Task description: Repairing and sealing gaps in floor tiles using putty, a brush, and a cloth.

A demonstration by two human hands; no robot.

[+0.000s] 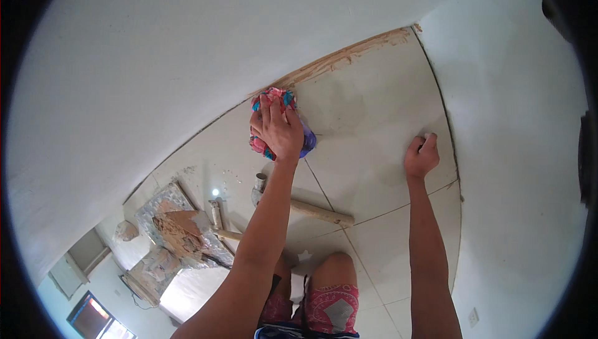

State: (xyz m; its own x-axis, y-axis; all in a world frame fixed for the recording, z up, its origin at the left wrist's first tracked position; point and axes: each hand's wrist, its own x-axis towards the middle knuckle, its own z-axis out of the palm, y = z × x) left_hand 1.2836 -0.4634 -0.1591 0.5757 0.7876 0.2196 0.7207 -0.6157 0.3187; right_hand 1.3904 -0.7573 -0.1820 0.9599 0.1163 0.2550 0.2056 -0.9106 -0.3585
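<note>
My left hand (278,130) presses down on a bunched cloth (306,143), patterned in red, blue and purple, on the tiled floor (367,121). The cloth lies against the foot of the wall, at the near end of a brown smeared strip (336,62) along the floor's edge. Off to the right, my right hand (423,157) is a fist resting low by the right wall. A small pale bit shows at its fingers, too small to name.
Below my left forearm lies a hammer (321,212) with a wooden handle; a second hammer (216,214) is left of it. Further left is a board (165,205) carrying brown material (184,230). White walls (511,121) bound the floor ahead and right.
</note>
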